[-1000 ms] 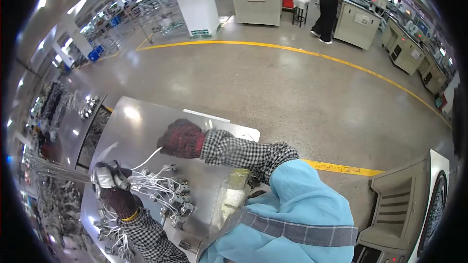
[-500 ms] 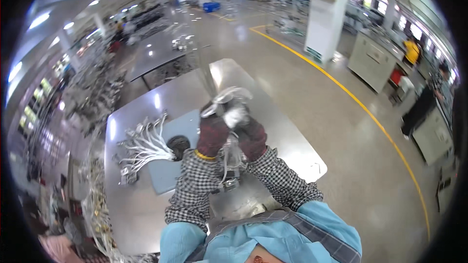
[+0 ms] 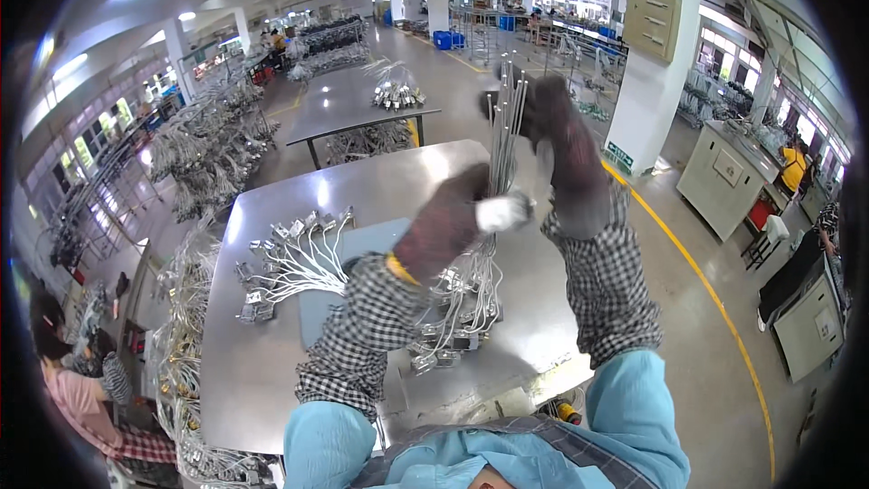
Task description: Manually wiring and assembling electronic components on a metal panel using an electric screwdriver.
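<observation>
My left hand (image 3: pixel 448 226), in a dark red glove, is wrapped round a bundle of thin grey metal rods (image 3: pixel 503 145) held upright above the table. White cables (image 3: pixel 484 276) with small metal blocks at their ends hang below that grip. A white patch (image 3: pixel 503 214), too blurred to name, sits at the left fingertips. My right hand (image 3: pixel 570 149), gloved alike, is raised just right of the rods near their upper ends; motion smears its fingers. Another fan of white cables with metal ends (image 3: pixel 299 263) lies on a blue-grey board (image 3: pixel 321 312), left of my left forearm.
The bundle is over a shiny metal table (image 3: pixel 244 380). A second metal table (image 3: pixel 317 113) farther back bears more cables. Racks heaped with cables (image 3: pixel 213 145) line the left side. One person (image 3: pixel 81 389) sits at lower left; others are far right, beyond a white pillar (image 3: pixel 647 100).
My hands have moved apart. The right one has risen up and to the right beside the rods' tops, while the left grips the bundle lower. The view has tilted up.
</observation>
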A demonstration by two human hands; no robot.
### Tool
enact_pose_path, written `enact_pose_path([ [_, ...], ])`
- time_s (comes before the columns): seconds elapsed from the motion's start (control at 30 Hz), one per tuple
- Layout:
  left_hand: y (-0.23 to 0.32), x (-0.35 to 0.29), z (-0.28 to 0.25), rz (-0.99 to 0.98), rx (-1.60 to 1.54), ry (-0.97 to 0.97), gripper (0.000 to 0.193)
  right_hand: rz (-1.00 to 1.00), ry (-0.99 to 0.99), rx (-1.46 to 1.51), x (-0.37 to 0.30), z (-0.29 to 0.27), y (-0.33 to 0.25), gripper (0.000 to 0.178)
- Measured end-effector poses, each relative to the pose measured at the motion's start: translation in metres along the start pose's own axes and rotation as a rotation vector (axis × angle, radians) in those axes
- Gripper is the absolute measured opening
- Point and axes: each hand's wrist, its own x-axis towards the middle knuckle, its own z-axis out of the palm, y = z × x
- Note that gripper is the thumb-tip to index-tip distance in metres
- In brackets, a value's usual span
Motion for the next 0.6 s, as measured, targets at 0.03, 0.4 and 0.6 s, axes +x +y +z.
enact_pose_path([
  [0.03,-0.006,0.000,0.004,-0.092,-0.033,-0.065,0.048,0.115,-0.146,0.173,0.007,0.009,-0.011,0.087],
  [0.4,-0.025,-0.007,0.007,0.056,0.367,0.043,0.030,0.179,-0.115,0.271,0.001,0.079,-0.063,0.045],
  [0.6,0.021,0.015,0.014,0.264,0.343,-0.117,0.030,-0.026,-0.394,0.373,0.019,0.044,-0.069,0.024],
])
